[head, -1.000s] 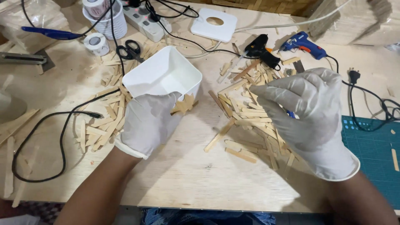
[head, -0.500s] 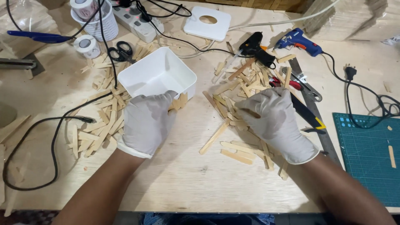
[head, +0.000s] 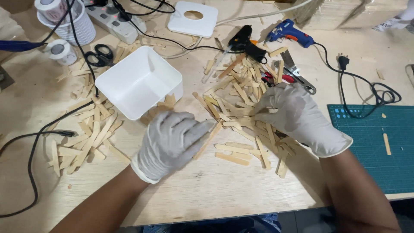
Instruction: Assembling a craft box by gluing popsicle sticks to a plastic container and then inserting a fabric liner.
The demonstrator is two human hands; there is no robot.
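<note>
The right hand rests half-curled on the stick pile, perhaps pinching one; the left hand lies flat and empty, so steady, single picks suit.

A: What carries it all?
B: A pale plywood bench. Flat wooden sticks lie scattered at centre, another heap at left.
A: And beyond those?
B: A white tub, black scissors, 2 glue guns, a green cutting mat, black cables.
</note>
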